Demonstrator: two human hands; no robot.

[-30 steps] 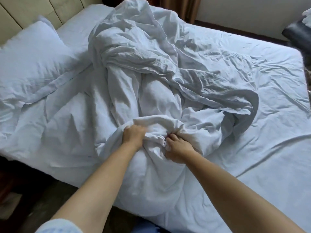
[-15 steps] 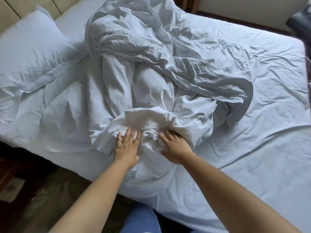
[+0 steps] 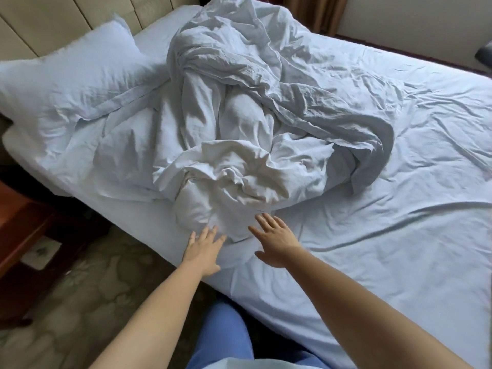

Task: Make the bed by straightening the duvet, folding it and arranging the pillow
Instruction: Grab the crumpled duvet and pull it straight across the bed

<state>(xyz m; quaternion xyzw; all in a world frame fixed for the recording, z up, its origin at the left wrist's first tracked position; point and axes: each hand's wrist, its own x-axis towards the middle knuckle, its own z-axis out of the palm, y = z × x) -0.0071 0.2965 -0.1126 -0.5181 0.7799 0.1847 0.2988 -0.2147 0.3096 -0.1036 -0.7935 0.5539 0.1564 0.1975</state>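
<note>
The duvet lies bunched in a crumpled heap across the middle of the bed, its near end reaching the lower centre of the frame. Both hands have a released grip: the left hand and right hand spread flat, fingers straight, fingertips at the duvet's near edge. The pillow rests at upper left against the headboard.

No legible text, label, brand, number or sign is showing anywhere in the head view. A small pale card or plate is lying at 9 o'clock beside the bed; its dark marking is reading as too blurred to decipher.
</note>
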